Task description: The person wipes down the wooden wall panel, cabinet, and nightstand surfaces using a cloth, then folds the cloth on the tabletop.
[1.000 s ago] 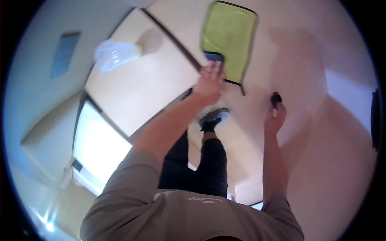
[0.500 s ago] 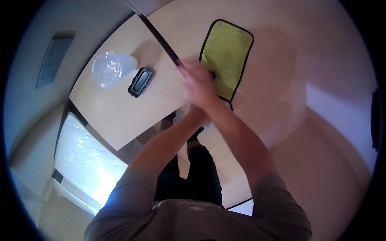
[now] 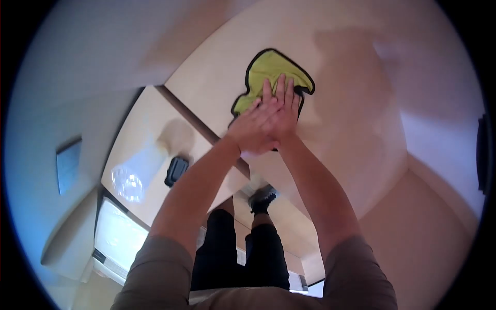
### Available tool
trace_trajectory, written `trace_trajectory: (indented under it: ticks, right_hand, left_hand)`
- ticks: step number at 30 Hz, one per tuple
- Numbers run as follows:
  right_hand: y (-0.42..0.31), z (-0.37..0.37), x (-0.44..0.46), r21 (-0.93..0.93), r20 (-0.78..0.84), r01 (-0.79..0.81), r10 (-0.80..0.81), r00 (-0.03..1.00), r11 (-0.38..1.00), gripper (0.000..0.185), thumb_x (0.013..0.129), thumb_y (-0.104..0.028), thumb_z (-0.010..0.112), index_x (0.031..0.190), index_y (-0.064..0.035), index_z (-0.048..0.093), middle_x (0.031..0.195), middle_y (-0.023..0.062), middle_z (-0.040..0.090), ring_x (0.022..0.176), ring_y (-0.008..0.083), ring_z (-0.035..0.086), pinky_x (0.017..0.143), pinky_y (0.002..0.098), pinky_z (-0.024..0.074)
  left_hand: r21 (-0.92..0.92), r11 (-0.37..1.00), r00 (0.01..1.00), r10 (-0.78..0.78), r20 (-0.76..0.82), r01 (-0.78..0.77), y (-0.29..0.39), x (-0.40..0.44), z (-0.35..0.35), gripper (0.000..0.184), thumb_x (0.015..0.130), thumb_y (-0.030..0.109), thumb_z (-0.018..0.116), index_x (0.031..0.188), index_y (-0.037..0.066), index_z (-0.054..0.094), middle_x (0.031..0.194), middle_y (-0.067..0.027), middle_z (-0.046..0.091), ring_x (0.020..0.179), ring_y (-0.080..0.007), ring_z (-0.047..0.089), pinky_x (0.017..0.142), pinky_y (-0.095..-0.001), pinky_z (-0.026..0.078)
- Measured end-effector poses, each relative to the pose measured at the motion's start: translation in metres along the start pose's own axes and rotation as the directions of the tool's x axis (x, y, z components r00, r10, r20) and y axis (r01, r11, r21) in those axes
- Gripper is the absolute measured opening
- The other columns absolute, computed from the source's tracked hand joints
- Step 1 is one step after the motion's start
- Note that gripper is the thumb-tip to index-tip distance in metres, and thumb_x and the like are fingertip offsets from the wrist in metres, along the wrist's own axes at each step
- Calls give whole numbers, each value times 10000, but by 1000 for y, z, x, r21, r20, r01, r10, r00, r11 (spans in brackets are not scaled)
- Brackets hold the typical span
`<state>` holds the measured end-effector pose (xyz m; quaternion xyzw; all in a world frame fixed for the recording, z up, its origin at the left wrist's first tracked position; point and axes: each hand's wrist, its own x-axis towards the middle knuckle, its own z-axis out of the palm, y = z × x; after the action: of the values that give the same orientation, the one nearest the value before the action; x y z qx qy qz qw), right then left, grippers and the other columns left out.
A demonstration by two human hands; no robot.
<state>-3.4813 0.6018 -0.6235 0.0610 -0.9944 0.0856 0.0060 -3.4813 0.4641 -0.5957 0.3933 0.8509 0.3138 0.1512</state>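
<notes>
Directly beneath the spread-fingered right hand [image 3: 285,116] and the overlapping, outstretched left hand [image 3: 253,128], pressing rumpled yellow-green cloth [image 3: 272,66] onto the table [image 3: 212,77]; apparently mid-press, likely calling next for flat palms and even pressure across folds beside the grip

A plain grey-brown shirt [image 3: 248,299] shows at six o'clock, its short sleeves [image 3: 157,266] at seven and five. Also towards six are black shorts [image 3: 266,258] and a dark shoe [image 3: 264,196].
</notes>
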Motion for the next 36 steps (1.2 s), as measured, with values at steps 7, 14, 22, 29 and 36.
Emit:
trace_trajectory:
  ticks: [7, 14, 22, 29, 36]
  right_hand:
    - [-4, 49, 192, 28, -289, -165, 166, 943, 986, 654, 919, -388, 491, 1471, -66, 353, 1535, 211, 276, 1437, 405, 200, 1161, 520, 172]
    - [-27, 48, 196, -237, -185, -231, 189, 964, 944, 638, 932, -335, 451, 1500, -77, 316, 1601, 174, 152, 1481, 363, 97, 1189, 535, 63]
    - [-148, 27, 81, 442, 143, 82, -160, 977, 893, 666, 904, -261, 471, 1525, -124, 274, 1628, 99, 79, 1465, 265, 172, 1177, 396, 195]
    - [-9, 19, 186, 530, -62, 183, -177, 982, 828, 436, 875, -248, 532, 1294, -133, 562, 1351, 149, 538, 1260, 310, 485, 1092, 437, 352]
    - [151, -46, 234, 116, -40, -94, 100, 994, 989, 640, 912, -406, 520, 1453, -83, 404, 1502, 174, 379, 1427, 344, 286, 1163, 429, 249]
  left_hand:
    - [205, 971, 957, 171, -233, -123, -150, 104, -85, 961, 842, 699, 444, 1451, -31, 305, 1485, -242, 359, 1379, -426, 321, 1155, -514, 222]
    - [57, 996, 959, 76, -272, -62, -159, 99, -89, 926, 856, 677, 422, 1437, -36, 317, 1483, -255, 356, 1359, -445, 340, 1150, -504, 237]
    - [96, 940, 893, -276, -356, 328, -90, -61, -69, 802, 761, 406, 645, 1365, -25, 341, 1474, -269, 322, 1346, -460, 327, 1127, -498, 279]
    - [129, 950, 844, -185, -503, 285, -93, 72, -56, 847, 825, 459, 650, 1419, -34, 300, 1481, -301, 292, 1366, -470, 292, 1116, -514, 284]
    - [376, 802, 878, -359, -318, 464, -87, 113, -22, 867, 892, 484, 519, 1473, -80, 210, 1530, -291, 239, 1431, -455, 204, 1176, -501, 180]
